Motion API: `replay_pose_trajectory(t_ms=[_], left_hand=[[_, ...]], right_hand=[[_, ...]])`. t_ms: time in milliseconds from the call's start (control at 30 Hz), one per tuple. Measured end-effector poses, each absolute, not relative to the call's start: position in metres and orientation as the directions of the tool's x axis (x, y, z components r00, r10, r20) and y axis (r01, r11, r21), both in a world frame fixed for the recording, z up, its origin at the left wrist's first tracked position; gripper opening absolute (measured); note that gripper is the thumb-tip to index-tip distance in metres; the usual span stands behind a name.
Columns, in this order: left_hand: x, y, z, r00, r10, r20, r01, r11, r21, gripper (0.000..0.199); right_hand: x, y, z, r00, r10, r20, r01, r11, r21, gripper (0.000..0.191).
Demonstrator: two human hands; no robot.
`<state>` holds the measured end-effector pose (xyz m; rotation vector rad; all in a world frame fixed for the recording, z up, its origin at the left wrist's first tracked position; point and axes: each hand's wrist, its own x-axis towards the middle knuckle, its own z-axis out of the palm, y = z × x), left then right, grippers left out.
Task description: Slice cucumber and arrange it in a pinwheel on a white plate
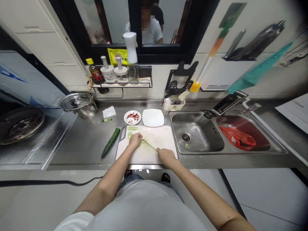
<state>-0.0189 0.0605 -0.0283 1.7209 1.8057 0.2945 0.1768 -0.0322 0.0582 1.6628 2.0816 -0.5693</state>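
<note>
My right hand [166, 157] is closed around the handle of a knife [151, 146], whose blade points up and left across the white cutting board [154, 158]. At the blade's far end a small pale-green cucumber slice [143, 141] lies on the board. My left hand [135, 140] has its fingers bent together at that slice, touching it beside the knife tip. Several cut cucumber slices [132, 128] lie in a row at the board's upper left, and others [130, 134] sit just above my left hand. A whole cucumber [110, 143] rests on the counter left of the board.
Behind the board stand a small plate of red pieces [129, 122] and a white square plate [153, 117]. The sink [199, 131] is at the right, with a red bag [238, 138] in its second basin. A lidded steel pot [83, 107] and a paper piece [109, 112] are left.
</note>
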Motion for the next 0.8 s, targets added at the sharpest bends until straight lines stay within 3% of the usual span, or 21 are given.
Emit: replay_pose_trajectory(t_ms=[800], left_hand=[[-0.019, 0.059, -0.029, 0.049, 0.967, -0.250, 0.819, 0.105, 0.564, 0.019]], right_hand=[[0.175, -0.036, 0.073, -0.185, 0.776, -0.603, 0.982, 0.162, -0.093, 0.035]])
